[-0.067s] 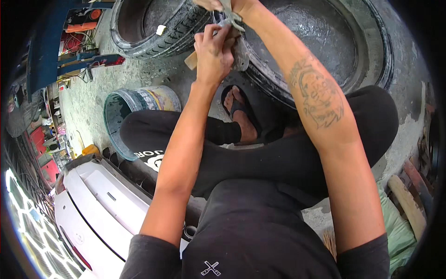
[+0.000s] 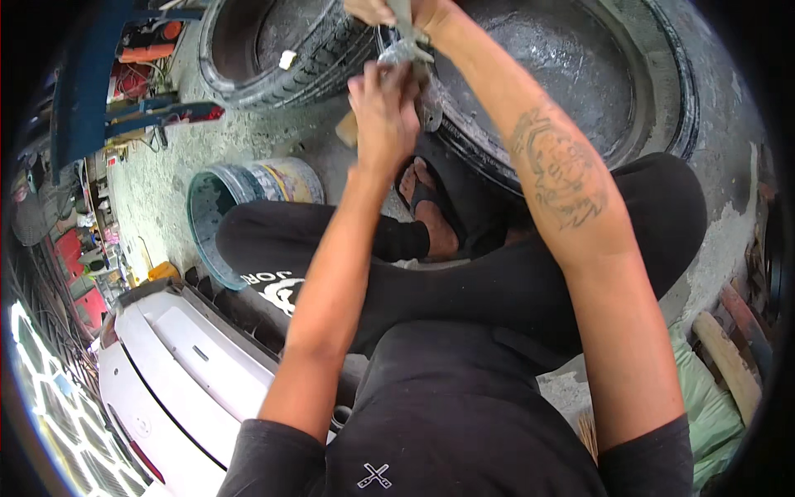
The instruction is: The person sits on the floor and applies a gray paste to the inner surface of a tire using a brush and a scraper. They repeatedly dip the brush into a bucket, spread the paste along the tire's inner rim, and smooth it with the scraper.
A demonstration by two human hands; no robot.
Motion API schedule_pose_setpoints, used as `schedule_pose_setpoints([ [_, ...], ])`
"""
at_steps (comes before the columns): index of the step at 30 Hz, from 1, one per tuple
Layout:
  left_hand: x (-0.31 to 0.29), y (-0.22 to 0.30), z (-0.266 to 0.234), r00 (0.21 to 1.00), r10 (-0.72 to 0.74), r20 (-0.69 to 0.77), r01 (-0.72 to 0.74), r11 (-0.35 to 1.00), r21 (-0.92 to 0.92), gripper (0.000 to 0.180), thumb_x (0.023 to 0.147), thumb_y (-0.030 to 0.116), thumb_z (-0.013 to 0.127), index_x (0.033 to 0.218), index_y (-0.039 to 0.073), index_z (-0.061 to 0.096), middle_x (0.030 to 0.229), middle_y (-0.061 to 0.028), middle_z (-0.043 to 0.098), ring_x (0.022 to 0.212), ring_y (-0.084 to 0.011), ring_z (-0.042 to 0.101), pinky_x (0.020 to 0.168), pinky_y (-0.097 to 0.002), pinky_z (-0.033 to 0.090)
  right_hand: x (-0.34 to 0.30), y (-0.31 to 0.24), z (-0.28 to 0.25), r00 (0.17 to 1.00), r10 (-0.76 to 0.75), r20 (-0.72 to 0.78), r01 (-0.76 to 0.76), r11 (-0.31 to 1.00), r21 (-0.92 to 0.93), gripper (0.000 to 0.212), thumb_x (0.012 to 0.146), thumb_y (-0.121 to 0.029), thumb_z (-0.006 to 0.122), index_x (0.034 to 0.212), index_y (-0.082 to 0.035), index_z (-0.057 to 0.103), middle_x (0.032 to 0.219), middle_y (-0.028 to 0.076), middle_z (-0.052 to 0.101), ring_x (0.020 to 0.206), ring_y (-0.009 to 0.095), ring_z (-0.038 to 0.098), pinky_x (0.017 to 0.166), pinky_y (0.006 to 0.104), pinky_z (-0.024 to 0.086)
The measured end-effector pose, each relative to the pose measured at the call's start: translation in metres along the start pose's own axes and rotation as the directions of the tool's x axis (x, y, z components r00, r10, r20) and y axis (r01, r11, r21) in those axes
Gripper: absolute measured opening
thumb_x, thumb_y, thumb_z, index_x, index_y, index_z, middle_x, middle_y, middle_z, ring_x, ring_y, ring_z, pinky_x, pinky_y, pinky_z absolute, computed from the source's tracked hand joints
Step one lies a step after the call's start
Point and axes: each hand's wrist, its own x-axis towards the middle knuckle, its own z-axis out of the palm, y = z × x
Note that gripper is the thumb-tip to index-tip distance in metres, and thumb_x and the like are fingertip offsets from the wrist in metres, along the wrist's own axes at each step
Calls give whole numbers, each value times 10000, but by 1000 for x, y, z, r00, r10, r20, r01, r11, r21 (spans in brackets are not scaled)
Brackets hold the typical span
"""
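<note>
Head view, left to right: blue metal frame at far left; white car rear at near left; bucket lying on its side on the grey floor, its open mouth to the left; beyond it, at the far side, left tyre, with a small white scrap on it.

Next, tan piece, showing just left of my left hand; the fingers of that hand are bent inward and partly blurred, and I cannot tell what, if anything, they grip; grey paste sits just beyond those fingers.

My right hand lies farther off, partly cut by the view's edge; its grip is narrow, closed on a flat grey strip, which stands directly above the paste; a dull grey plate shows just right of my left fingers, beside the rim of the right tyre; that tyre lies flat at far right, my tattooed right forearm crossing over it; my sandalled foot is near its edge; green sheeting lies at near right.
</note>
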Motion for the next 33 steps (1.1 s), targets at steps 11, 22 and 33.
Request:
schedule_pose_setpoints([
  [11, -37, 19, -13, 983, -167, 79, 167, 986, 6, 329, 879, 48, 691, 1205, 79, 711, 1157, -153, 602, 1018, -390, 532, 929, -463, 455, 3, 11, 18, 939, 21, -343, -77, 986, -148, 329, 1045, -232, 576, 1294, -22, 623, 620, -12, 550, 442, 96, 510, 390, 251, 384],
  [22, -2, -19, -11, 995, -97, 20, 97, 995, 14, 401, 905, 68, 661, 1306, 95, 666, 1185, -158, 574, 1040, -387, 526, 916, -490, 451, 11, -6, 52, 975, -59, -216, -153, 531, -834, 372, 1042, -69, 488, 1409, -64, 547, 632, -39, 495, 474, 61, 471, 420, 233, 373],
  [33, 4, -14, -9, 992, -94, -81, 97, 995, 33, 359, 898, 50, 687, 1256, 38, 670, 1149, -162, 580, 1026, -374, 560, 914, -461, 464, 15, -1, 51, 932, 15, -362, -118, 958, -263, 344, 1065, -281, 549, 1291, -30, 616, 569, -50, 453, 421, 80, 441, 390, 250, 343],
])
